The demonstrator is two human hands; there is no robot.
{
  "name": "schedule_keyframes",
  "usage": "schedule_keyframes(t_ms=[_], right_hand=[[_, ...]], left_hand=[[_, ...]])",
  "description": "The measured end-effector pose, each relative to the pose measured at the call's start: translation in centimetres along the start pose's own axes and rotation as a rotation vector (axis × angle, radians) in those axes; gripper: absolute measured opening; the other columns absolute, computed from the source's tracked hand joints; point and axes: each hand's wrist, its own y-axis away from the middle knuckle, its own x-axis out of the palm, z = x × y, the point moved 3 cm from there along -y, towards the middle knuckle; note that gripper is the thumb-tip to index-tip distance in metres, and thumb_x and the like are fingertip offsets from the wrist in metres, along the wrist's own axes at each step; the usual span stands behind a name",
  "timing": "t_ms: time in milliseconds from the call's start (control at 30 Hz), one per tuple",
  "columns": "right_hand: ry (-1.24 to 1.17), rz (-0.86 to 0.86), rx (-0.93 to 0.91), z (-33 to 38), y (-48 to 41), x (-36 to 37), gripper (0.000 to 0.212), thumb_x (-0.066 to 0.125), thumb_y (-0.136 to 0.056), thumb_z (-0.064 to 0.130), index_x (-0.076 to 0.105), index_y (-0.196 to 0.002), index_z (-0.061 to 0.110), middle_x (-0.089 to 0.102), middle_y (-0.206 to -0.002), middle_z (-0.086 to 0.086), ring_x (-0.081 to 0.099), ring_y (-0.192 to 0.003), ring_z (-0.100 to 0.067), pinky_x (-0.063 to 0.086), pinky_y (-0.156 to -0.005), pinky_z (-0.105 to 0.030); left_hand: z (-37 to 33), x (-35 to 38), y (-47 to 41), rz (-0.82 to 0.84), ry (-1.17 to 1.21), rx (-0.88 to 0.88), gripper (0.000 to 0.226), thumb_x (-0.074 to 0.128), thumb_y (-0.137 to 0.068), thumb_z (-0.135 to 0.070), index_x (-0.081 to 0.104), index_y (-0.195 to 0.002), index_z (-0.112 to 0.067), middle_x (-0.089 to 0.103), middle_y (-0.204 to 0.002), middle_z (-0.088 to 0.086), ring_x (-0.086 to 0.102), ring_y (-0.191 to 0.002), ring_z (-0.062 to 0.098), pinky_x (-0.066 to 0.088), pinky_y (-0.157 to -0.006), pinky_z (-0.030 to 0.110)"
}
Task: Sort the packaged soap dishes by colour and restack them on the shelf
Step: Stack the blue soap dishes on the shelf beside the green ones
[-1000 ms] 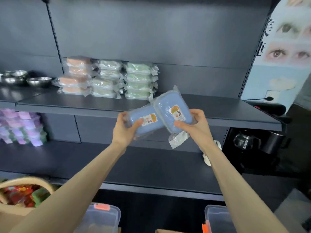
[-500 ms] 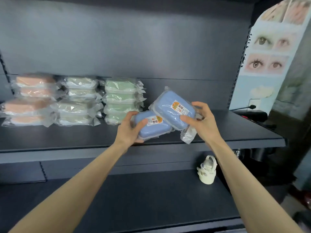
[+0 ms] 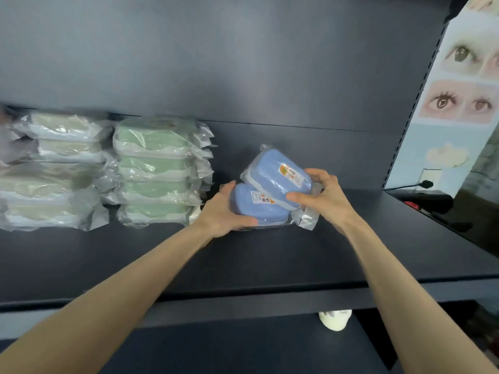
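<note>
Two blue packaged soap dishes are over the dark shelf. My left hand grips the lower blue dish, which sits at shelf level. Tilted on top of it is the upper blue dish, held by my right hand with thumb in front and fingers over its right end. To their left stands a stack of green dishes, then a stack of pale cream dishes further left.
The shelf's dark back panel rises behind the stacks. A poster with printed eyes stands at the right end. A small white object sits on the lower shelf below. Bare shelf surface lies right of the blue dishes.
Both hands have carried the blue dishes forward and down onto the shelf beside the green stack. The view has moved closer and to the right.
</note>
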Motion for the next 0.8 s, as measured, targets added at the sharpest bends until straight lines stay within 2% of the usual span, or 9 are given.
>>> schedule_keyframes(t_ms=[100, 233, 333, 400, 500, 567, 667, 733, 800], right_hand=[[0.052, 0.042, -0.027, -0.7, -2.4, 0.0, 0.069, 0.087, -0.067, 0.02, 0.051, -0.125, 0.029, 0.034, -0.127, 0.004, 0.048, -0.098, 0.005, 0.042, -0.063, 0.002], [0.034, 0.053, -0.046, -1.2, -4.8, 0.2, 0.071, 0.087, -0.067, 0.015, 0.049, -0.124, 0.031, 0.042, -0.128, 0.006, 0.055, -0.104, -0.004, 0.046, -0.071, -0.003], [-0.023, 0.062, -0.034, -1.7, -6.2, 0.4, 0.074, 0.088, -0.066, 0.012, 0.047, -0.127, 0.022, 0.056, -0.116, 0.007, 0.062, -0.104, -0.017, 0.052, -0.079, -0.019], [-0.021, 0.067, -0.052, -1.9, -6.9, 0.6, 0.067, 0.087, -0.068, 0.013, 0.05, -0.123, 0.02, 0.058, -0.108, 0.011, 0.062, -0.097, -0.013, 0.053, -0.075, -0.018], [0.014, 0.087, -0.067, -2.3, -8.1, 1.1, 0.058, 0.085, -0.071, 0.018, 0.055, -0.121, 0.021, 0.057, -0.116, 0.005, 0.06, -0.103, -0.014, 0.052, -0.085, -0.024], [0.088, 0.093, -0.076, -2.6, -8.9, 1.4, 0.059, 0.084, -0.073, 0.022, 0.056, -0.124, 0.023, 0.047, -0.127, 0.006, 0.052, -0.114, -0.013, 0.045, -0.097, -0.027], [0.129, 0.108, -0.074, -2.7, -9.6, 1.9, 0.061, 0.083, -0.073, 0.023, 0.056, -0.128, 0.022, 0.035, -0.128, 0.008, 0.046, -0.117, -0.009, 0.039, -0.102, -0.025], [0.135, 0.109, -0.087, -2.7, -10.0, 2.2, 0.062, 0.084, -0.072, 0.021, 0.056, -0.127, 0.023, 0.038, -0.126, 0.007, 0.048, -0.116, -0.009, 0.04, -0.1, -0.024], [0.147, 0.115, -0.122, -2.7, -10.2, 2.5, 0.055, 0.084, -0.073, 0.019, 0.059, -0.122, 0.026, 0.048, -0.123, 0.005, 0.049, -0.113, -0.009, 0.039, -0.097, -0.022]], left_hand=[[0.6, 0.4, -2.2, -0.046, -0.082, -0.02, 0.112, 0.085, -0.068, -0.025, 0.013, -0.153, -0.018, 0.04, -0.147, 0.002, 0.042, -0.132, 0.02, 0.034, -0.109, 0.029], [1.2, 1.2, -3.9, -0.128, -0.209, -0.007, 0.109, 0.083, -0.07, -0.03, 0.013, -0.152, -0.02, 0.034, -0.138, 0.011, 0.037, -0.129, 0.024, 0.025, -0.104, 0.02], [1.6, 1.2, -5.0, -0.153, -0.153, 0.019, 0.101, 0.083, -0.071, -0.025, 0.02, -0.15, -0.015, 0.046, -0.134, 0.006, 0.045, -0.124, 0.022, 0.035, -0.103, 0.026], [1.9, 1.1, -5.4, -0.175, -0.092, 0.001, 0.093, 0.083, -0.072, -0.022, 0.026, -0.144, -0.015, 0.054, -0.12, -0.002, 0.054, -0.111, 0.018, 0.041, -0.091, 0.023], [2.5, 1.2, -6.0, -0.204, -0.062, -0.045, 0.079, 0.081, -0.075, -0.021, 0.031, -0.136, -0.011, 0.053, -0.103, -0.01, 0.057, -0.099, 0.015, 0.043, -0.085, 0.022], [2.8, 1.3, -6.4, -0.211, -0.057, -0.063, 0.072, 0.078, -0.078, -0.022, 0.035, -0.133, -0.009, 0.056, -0.11, -0.005, 0.058, -0.103, 0.017, 0.045, -0.09, 0.026], [3.0, 1.3, -7.0, -0.218, -0.095, -0.074, 0.064, 0.074, -0.082, -0.025, 0.04, -0.134, -0.009, 0.057, -0.124, 0.007, 0.057, -0.111, 0.023, 0.045, -0.099, 0.036], [3.1, 1.3, -7.3, -0.225, -0.149, -0.078, 0.057, 0.072, -0.083, -0.027, 0.046, -0.13, -0.008, 0.056, -0.123, 0.012, 0.056, -0.11, 0.024, 0.043, -0.101, 0.038], [3.3, 1.3, -7.6, -0.245, -0.157, -0.083, 0.05, 0.072, -0.083, -0.028, 0.051, -0.123, -0.006, 0.058, -0.117, 0.011, 0.056, -0.107, 0.023, 0.044, -0.097, 0.034]])
